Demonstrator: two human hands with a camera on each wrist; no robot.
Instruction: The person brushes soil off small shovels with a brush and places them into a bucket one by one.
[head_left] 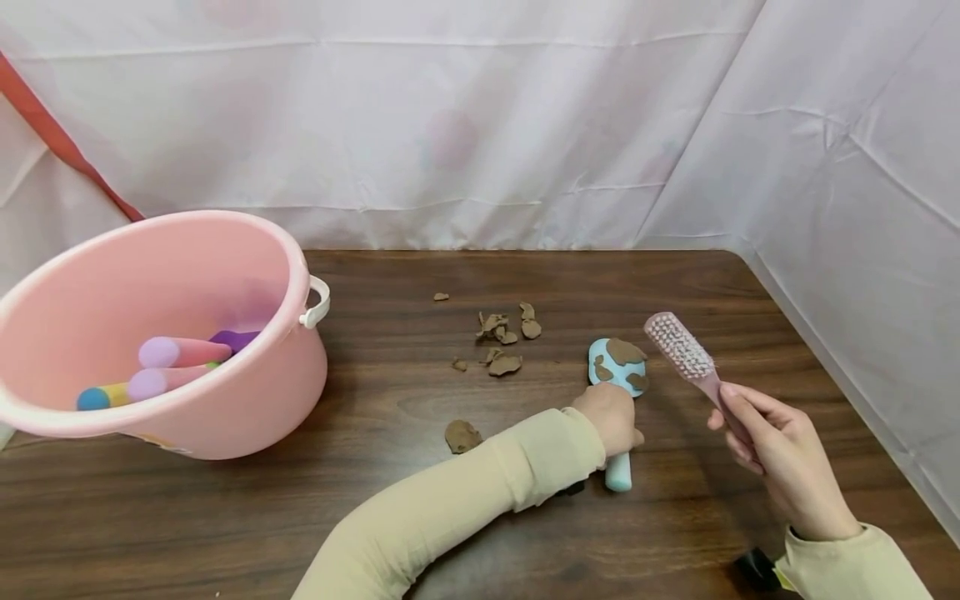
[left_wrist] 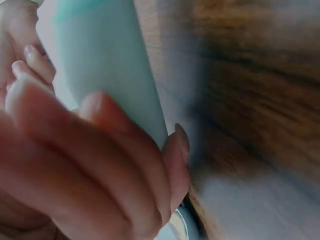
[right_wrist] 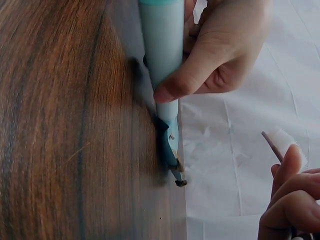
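My left hand (head_left: 606,415) grips the pale handle of a light blue toy shovel (head_left: 621,377) just above the table. Patches of brown clay (head_left: 626,352) stick to its blade, which points away from me. Fingers wrap round the smooth handle (left_wrist: 105,55) in the left wrist view. To the right, my right hand (head_left: 787,458) holds a pink brush (head_left: 681,346) by its handle, raised beside the shovel and apart from it. White bristles face up and toward the camera. In the right wrist view, the shovel's blade appears edge-on with clay crumbs along it.
Several clay flakes (head_left: 506,364) lie scattered on the wooden table (head_left: 390,333), with a rounder lump (head_left: 462,436) nearer me. At the left stands a pink bucket (head_left: 247,408) holding several colourful toy handles (head_left: 180,352). White curtains (head_left: 450,100) border the back and right.
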